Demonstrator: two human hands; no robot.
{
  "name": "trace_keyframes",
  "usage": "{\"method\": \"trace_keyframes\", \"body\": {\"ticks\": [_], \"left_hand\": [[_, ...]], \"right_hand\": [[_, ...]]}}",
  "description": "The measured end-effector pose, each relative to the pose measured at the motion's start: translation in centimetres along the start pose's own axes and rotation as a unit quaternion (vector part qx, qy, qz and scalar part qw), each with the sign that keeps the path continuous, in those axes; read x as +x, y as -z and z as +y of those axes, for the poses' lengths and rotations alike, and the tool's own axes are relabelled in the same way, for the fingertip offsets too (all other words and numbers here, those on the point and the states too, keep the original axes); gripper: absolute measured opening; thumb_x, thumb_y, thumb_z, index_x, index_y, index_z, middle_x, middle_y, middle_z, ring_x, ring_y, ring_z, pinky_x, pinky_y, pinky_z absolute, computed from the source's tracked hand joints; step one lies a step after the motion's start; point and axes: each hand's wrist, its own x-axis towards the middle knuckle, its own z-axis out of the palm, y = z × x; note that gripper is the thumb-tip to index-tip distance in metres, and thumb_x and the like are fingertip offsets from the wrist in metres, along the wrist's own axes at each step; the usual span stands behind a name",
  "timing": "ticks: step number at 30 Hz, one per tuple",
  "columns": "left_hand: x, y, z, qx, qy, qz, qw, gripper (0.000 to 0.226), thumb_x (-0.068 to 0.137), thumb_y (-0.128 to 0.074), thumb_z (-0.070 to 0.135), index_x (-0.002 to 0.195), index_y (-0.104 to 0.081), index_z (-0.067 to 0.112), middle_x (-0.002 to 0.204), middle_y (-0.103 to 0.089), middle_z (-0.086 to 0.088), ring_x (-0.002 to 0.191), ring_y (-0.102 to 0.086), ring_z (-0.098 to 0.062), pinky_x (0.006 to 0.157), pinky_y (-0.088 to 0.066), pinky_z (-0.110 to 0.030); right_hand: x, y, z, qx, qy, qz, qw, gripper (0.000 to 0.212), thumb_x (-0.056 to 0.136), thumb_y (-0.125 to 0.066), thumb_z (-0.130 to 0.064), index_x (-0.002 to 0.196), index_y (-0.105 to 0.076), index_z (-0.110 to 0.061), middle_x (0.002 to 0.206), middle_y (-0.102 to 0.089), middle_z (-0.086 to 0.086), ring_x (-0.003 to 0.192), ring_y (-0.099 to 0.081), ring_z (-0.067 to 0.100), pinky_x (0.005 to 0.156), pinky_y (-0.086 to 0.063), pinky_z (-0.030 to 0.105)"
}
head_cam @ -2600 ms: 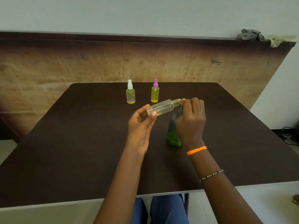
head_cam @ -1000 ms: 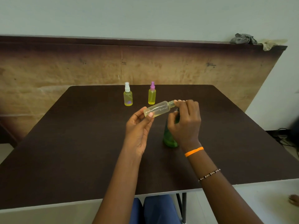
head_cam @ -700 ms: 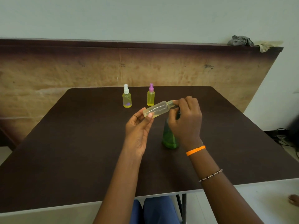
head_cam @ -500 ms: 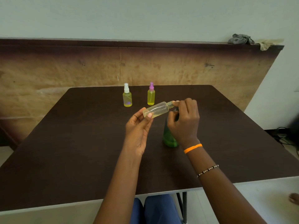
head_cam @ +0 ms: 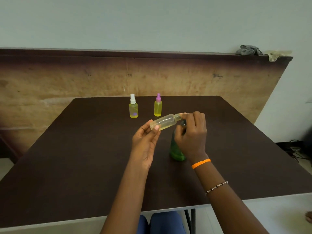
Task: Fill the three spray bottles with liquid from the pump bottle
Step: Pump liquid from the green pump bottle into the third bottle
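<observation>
L hand (head_cam: 145, 142) fingers still hold uncapped spray bottle (head_cam: 164, 122) tilted; R hand (head_cam: 190, 134) fingers, at its neck toward 3 o'clock, pinch pump bottle (head_cam: 176, 149) nozzle. Little changed since 0.5 s ago: third fill ongoing.

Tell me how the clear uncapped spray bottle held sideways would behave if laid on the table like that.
The clear cylindrical spray bottle would probably roll on the dark table, since its body is round. With its neck uncapped and yellowish liquid inside, it could leak. It looks like light plastic, easily nudged.
</observation>
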Motion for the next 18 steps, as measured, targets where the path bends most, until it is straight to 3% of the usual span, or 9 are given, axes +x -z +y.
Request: {"method": "trace_keyframes", "body": {"ticks": [6,13,18], "left_hand": [[-0.3,-0.3,-0.1,-0.019,0.005,-0.004,1.000,0.032,0.084,-0.057,-0.005,0.116,-0.053,-0.002,0.098,-0.066,-0.010,0.085,-0.068,-0.011,0.077,-0.056,-0.019],[0.1,0.2,-0.2,-0.014,0.012,0.005,1.000,0.032,0.081,-0.058,-0.006,0.111,-0.055,0.002,0.104,-0.064,-0.011,0.094,-0.065,-0.016,0.077,-0.056,-0.019],[-0.1,0.1,0.0,-0.017,0.012,0.004,1.000,0.033,0.081,-0.058,-0.006,0.114,-0.054,-0.001,0.105,-0.064,-0.013,0.095,-0.064,-0.017,0.077,-0.056,-0.020]], "right_hand": [[2.0,1.2,-0.8,-0.010,-0.001,-0.030,0.999,0.017,0.075,-0.043,-0.010,0.074,-0.057,-0.001,0.074,-0.052,0.013,0.070,-0.045,0.027,0.060,-0.039,0.033],[0.1,-0.5,-0.1,-0.011,-0.005,0.031,0.999,0.020,0.073,-0.045,0.012,0.080,-0.062,0.004,0.073,-0.051,0.016,0.070,-0.041,0.025,0.058,-0.040,0.035],[0.3,-0.1,-0.6,-0.013,-0.013,0.013,1.000,0.021,0.074,-0.041,0.007,0.080,-0.061,0.003,0.074,-0.051,0.015,0.070,-0.043,0.025,0.058,-0.041,0.036]]}}
